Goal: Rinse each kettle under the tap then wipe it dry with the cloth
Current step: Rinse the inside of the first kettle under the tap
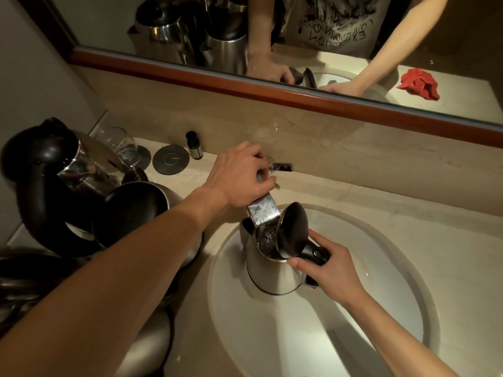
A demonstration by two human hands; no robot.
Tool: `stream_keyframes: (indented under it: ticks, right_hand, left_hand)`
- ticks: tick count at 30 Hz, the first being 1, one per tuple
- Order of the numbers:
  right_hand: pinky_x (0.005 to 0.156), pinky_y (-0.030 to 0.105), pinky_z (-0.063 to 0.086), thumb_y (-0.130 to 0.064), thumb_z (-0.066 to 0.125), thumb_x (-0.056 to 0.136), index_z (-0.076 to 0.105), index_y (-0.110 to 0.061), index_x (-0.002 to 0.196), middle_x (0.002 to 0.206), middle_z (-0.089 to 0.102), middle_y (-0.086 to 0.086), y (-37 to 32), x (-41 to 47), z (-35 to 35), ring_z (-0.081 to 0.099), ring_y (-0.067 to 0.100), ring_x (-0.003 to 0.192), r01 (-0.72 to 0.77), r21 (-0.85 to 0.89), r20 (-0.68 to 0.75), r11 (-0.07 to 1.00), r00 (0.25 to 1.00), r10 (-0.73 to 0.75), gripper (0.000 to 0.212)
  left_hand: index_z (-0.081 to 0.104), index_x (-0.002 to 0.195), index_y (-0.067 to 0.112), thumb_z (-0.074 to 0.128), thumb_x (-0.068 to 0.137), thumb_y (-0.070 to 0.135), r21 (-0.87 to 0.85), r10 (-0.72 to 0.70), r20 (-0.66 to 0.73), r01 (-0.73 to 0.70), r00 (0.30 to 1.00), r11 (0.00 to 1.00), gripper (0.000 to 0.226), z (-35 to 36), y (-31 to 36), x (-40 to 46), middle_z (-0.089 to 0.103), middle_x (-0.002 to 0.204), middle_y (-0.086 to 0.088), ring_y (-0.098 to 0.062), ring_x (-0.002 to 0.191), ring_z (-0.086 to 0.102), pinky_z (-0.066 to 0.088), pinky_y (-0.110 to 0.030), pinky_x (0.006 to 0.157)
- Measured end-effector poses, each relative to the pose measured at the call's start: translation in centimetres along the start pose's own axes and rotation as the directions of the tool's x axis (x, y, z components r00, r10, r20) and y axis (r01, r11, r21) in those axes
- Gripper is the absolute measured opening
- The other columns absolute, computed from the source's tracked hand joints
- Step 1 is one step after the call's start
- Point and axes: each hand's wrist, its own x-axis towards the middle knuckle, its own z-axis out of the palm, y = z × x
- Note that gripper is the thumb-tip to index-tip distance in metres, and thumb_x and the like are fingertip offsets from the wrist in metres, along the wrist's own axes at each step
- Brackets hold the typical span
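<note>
A steel kettle (268, 270) with its black lid (294, 229) swung open stands in the white sink (381, 268), under the flat chrome tap spout (263, 212). Water churns inside the kettle's mouth. My right hand (326, 270) grips the kettle's black handle. My left hand (242, 175) is curled over the tap, fingers on its chrome lever (283, 167). The red cloth (419, 84) shows only as a reflection in the mirror, lying on the counter to the right of the sink.
Several more steel kettles with black lids and handles (81, 180) crowd the counter on the left. A glass (123, 145), round coasters (171, 160) and a small dark bottle (194, 146) stand by the backsplash. A wood-framed mirror (245, 88) runs above.
</note>
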Motion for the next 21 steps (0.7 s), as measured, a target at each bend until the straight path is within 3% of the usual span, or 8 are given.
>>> stream_keyframes:
  ticks: [2, 6, 10, 13, 18, 21]
  right_hand:
    - [0.065, 0.012, 0.053, -0.016, 0.094, 0.074, 0.064, -0.05, 0.124, 0.098, 0.078, -0.027, 0.0, 0.01, -0.05, 0.07, -0.001, 0.073, 0.01, -0.014, 0.005, 1.0, 1.0, -0.01, 0.067]
    - [0.055, 0.021, 0.052, -0.017, 0.095, 0.074, 0.068, -0.039, 0.132, 0.1, 0.081, -0.014, 0.43, 0.02, 0.0, 0.066, 0.004, 0.059, -0.028, 0.01, 0.009, 1.0, 1.0, 0.028, 0.068]
    - [0.065, 0.014, 0.053, -0.019, 0.095, 0.073, 0.066, -0.042, 0.13, 0.099, 0.078, -0.026, 0.41, -0.1, 0.03, 0.071, -0.002, 0.074, -0.029, -0.02, 0.003, 0.999, 1.0, 0.029, 0.069]
    - [0.059, 0.019, 0.054, -0.018, 0.095, 0.072, 0.066, -0.038, 0.133, 0.097, 0.078, -0.025, 0.57, -0.01, 0.06, 0.069, 0.0, 0.068, -0.047, -0.018, -0.005, 0.999, 0.999, 0.047, 0.071]
    - [0.062, 0.024, 0.053, -0.021, 0.096, 0.072, 0.067, -0.031, 0.139, 0.104, 0.081, -0.008, 0.71, 0.28, -0.19, 0.067, 0.0, 0.062, -0.064, -0.003, -0.001, 0.998, 0.998, 0.064, 0.074]
    - [0.065, 0.028, 0.053, -0.021, 0.096, 0.073, 0.066, -0.035, 0.138, 0.104, 0.081, -0.007, 0.74, 0.34, -0.23, 0.065, -0.001, 0.059, -0.067, 0.009, 0.005, 0.998, 0.998, 0.067, 0.073]
  left_hand:
    - [0.065, 0.075, 0.028, 0.045, 0.084, 0.055, 0.001, 0.003, 0.0, -0.003, 1.0, 1.0, 0.035, -0.04, 0.01, 0.01, 0.057, 0.101, 0.01, -0.012, 0.098, 0.047, 0.027, -0.029, 0.069]
    - [0.067, 0.076, 0.027, 0.044, 0.083, 0.056, 0.002, 0.003, -0.002, -0.003, 1.0, 1.0, 0.037, -0.06, 0.08, 0.02, 0.057, 0.101, 0.01, -0.012, 0.098, 0.047, 0.026, -0.029, 0.069]
    - [0.067, 0.077, 0.027, 0.045, 0.083, 0.055, 0.002, -0.001, 0.001, 0.001, 1.0, 1.0, 0.037, -0.05, 0.04, -0.01, 0.057, 0.101, 0.01, -0.011, 0.099, 0.047, 0.027, -0.029, 0.069]
    - [0.066, 0.076, 0.027, 0.045, 0.083, 0.055, 0.003, -0.001, 0.002, 0.001, 1.0, 1.0, 0.036, -0.06, 0.03, 0.01, 0.057, 0.101, 0.011, -0.011, 0.098, 0.047, 0.026, -0.029, 0.068]
    - [0.066, 0.075, 0.028, 0.045, 0.084, 0.055, 0.003, -0.001, -0.001, 0.001, 1.0, 1.0, 0.035, 0.01, 0.04, 0.04, 0.057, 0.1, 0.011, -0.012, 0.098, 0.048, 0.027, -0.029, 0.068]
    - [0.067, 0.076, 0.027, 0.045, 0.084, 0.055, 0.007, -0.003, 0.0, 0.003, 1.0, 1.0, 0.037, 0.0, 0.05, 0.03, 0.057, 0.1, 0.01, -0.011, 0.098, 0.048, 0.027, -0.029, 0.068]
